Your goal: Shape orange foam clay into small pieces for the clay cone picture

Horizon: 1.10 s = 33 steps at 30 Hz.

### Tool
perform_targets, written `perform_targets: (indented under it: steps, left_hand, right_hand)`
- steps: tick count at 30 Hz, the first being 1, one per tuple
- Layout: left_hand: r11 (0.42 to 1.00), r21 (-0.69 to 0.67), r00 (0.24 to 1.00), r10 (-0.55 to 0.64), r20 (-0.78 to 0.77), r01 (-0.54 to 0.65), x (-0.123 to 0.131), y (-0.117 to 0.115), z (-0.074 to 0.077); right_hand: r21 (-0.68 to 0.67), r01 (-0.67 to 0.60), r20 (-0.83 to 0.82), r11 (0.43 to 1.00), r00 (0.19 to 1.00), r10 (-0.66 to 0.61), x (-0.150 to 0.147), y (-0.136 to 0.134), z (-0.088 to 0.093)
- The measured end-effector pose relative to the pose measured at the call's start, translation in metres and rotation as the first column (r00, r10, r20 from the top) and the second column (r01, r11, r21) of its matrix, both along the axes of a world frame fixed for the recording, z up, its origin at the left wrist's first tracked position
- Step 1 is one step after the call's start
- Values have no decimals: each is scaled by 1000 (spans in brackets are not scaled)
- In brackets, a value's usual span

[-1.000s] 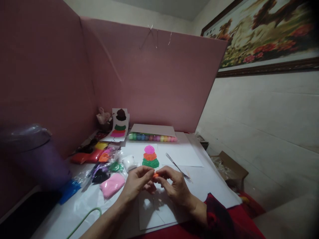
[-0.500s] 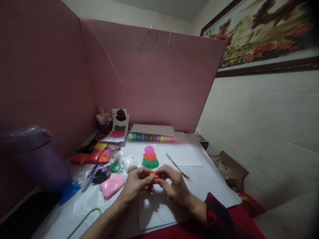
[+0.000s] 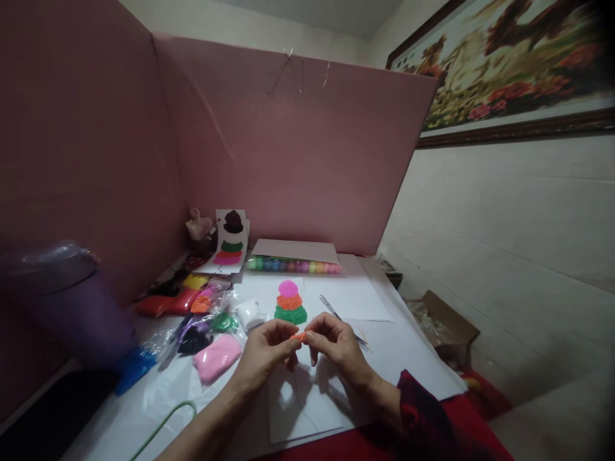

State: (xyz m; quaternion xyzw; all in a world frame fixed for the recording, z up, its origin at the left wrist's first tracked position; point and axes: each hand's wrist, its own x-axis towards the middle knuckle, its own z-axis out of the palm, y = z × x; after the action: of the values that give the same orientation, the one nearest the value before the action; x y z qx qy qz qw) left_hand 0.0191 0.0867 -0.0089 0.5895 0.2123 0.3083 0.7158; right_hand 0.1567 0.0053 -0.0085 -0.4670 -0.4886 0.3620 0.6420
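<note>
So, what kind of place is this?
It looks like a craft table with a pink panel behind: there's a bagged pink clay-like lump, a magenta, orange and green layered shape, and an orange clay-like piece between the left hand and right hand.

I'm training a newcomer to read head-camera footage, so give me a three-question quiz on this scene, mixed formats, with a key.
1. Multiple choice: What colour is the modelling clay piece pinched between the left hand and the right hand?
A) Green
B) Orange
C) Black

2. True or false: The light-pink packet lies nearer to the left hand than to the right hand.

3. Fill in the blank: In the three-layer shape just beyond the hands, the layer nearest the person is ____.

Key: 1. B; 2. True; 3. green
</note>
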Motion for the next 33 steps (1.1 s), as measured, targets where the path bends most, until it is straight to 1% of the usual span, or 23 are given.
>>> perform_targets:
  steps: [3,5,7,10,13,16,20,24,28,31,33]
  left_hand:
    - [999,4,998,48,-40,-48,-1,1,2]
    - [998,-1,998,61,-32,-61,-2,0,5]
    - [999,-10,999,45,-4,-46,-3,-2,8]
    - [1000,-15,999,-21,41,21,-3,-6,9]
    - [998,-26,996,-57,75,59,-2,-7,8]
    - [999,-15,998,-38,43,39,-1,-6,8]
    - [1000,15,1000,-9,-10,9,-2,-5,12]
    - [997,54,998,-45,-34,46,-2,-8,13]
    - [996,84,999,-26,-24,28,-1,-8,10]
    - [998,38,998,-56,37,55,-1,-6,8]
    - [999,-1,997,-54,46,55,-2,-6,9]
  right_hand:
    - [-13,-7,-74,1000,997,6,3,3,-1]
    - [-11,25,-91,1000,996,-26,3,3,-2]
    - [12,80,-78,997,994,-78,3,3,-3]
    - [44,132,-38,990,991,-130,2,3,-4]
    - [40,108,-2,993,994,-108,1,1,-3]
    - [41,65,55,997,996,-68,-1,-1,-1]
    - [52,29,121,998,992,-35,-4,-5,1]
    - [36,23,98,999,995,-26,-6,-6,0]
    - [36,15,74,999,997,-17,-5,-4,-2]
    - [51,20,91,998,996,-25,-5,-4,-1]
    - [69,33,139,997,989,-43,-5,-5,-1]
